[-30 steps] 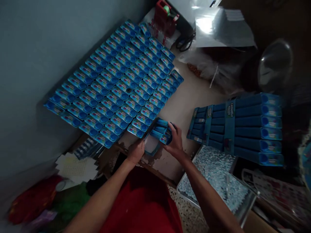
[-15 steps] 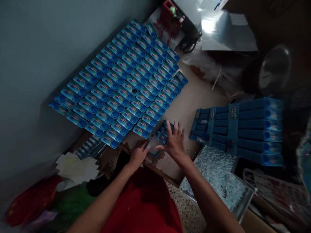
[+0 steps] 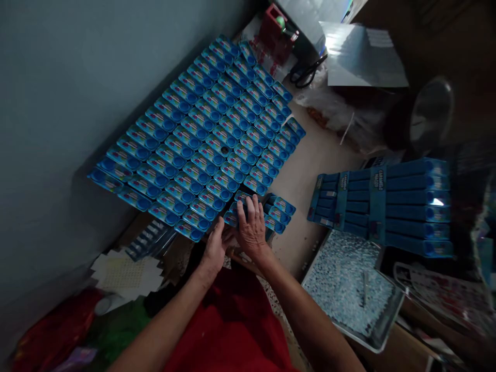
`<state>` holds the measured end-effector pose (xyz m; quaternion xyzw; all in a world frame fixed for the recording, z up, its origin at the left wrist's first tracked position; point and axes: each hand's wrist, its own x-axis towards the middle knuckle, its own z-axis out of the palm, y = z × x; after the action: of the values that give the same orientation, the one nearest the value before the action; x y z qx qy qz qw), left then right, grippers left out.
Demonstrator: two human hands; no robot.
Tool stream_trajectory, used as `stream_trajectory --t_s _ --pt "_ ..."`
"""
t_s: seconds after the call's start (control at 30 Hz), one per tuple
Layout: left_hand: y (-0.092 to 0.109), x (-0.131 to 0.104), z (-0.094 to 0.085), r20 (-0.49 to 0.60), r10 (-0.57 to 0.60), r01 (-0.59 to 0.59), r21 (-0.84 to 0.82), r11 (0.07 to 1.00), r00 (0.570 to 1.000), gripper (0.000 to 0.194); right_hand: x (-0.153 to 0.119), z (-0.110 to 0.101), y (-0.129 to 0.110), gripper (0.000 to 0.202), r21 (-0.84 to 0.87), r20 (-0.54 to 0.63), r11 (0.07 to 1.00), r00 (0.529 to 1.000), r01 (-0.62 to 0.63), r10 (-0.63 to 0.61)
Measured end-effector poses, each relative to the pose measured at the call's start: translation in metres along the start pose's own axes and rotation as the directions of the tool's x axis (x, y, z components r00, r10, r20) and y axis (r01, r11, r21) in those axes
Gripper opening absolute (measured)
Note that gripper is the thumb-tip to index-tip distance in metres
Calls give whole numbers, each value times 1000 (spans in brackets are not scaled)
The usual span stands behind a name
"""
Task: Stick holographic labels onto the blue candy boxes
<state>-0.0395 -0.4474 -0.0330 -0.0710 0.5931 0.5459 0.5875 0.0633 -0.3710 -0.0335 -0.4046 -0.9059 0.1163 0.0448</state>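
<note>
Rows of small blue labelled boxes cover much of the table. At the near edge of these rows, my right hand lies over a small group of blue boxes, its fingers bent down over them. My left hand is against the lower left side of that group, thumb up; its other fingers are partly hidden beside the right hand. Just right of my right hand sits another short stack of blue boxes.
Long blue boxes in printed sleeves lie at the right. Below them is a metal tray of pale granules. Scissors and a red tape dispenser are at the back. Papers lie at the left; a wall borders that side.
My right hand has gone from spread fingers to bent over the blue boxes, and the hands have come together. A short stack of boxes now shows at their right. The view has shifted slightly.
</note>
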Motion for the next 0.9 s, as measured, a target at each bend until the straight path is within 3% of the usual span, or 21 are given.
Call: stream_trajectory --t_s 0.17,0.37,0.47,0.57,0.7,0.8,0.9 --pt "2 10 -2 17 -56 57 -36 998 998 63 8 -9 -7 58 -21 41 996 995 -90 91" --pt "11 10 -1 66 14 -14 -2 1000 998 57 43 -15 -8 101 -40 85 996 993 -82 85" --pt "9 1 -14 -15 -54 53 -25 998 998 44 42 -23 -13 94 -25 71 997 994 -77 79" --pt "7 -18 -37 -66 -147 152 75 986 987 38 5 -38 -26 76 -17 15 1000 1000 -25 25" --pt "13 -51 -54 -45 -144 151 252 956 989 48 -78 -59 -39 76 -11 -74 1000 997 -5 4" --pt "11 -68 -40 0 -219 198 423 884 976 62 -127 -60 -30 79 -2 -169 997 982 -82 80" --pt "-4 -69 -20 148 -159 47 569 821 976 63 -146 -44 -12 80 -35 -218 982 960 -186 174"
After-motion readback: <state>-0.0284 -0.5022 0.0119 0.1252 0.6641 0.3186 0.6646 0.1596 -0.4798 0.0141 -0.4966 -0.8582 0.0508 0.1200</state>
